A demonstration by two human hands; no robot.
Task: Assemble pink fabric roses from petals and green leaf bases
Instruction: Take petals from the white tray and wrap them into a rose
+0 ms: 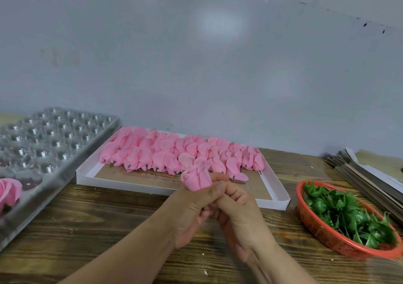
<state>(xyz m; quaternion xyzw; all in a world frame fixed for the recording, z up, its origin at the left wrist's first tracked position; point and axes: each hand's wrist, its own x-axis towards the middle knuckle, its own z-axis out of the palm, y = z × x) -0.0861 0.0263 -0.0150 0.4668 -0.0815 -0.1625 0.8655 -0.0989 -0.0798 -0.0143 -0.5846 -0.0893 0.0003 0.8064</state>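
Both my hands, left hand (pixel 192 205) and right hand (pixel 237 205), pinch one rose bud (pixel 196 180) above the desk (pixel 109 229). One finished rose (pixel 8 191) sits in the mould tray (pixel 58 140); many petal bundles (pixel 174 155) and leaf bases (pixel 344 211) await.

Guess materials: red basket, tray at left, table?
Red basket: looks like moulded plastic, matte, with open mesh walls. Cavity tray: likely thin clear formed plastic, glossy, glints on each cup. Table: dark wood or wood-look laminate, grain streaks visible; cannot tell which.
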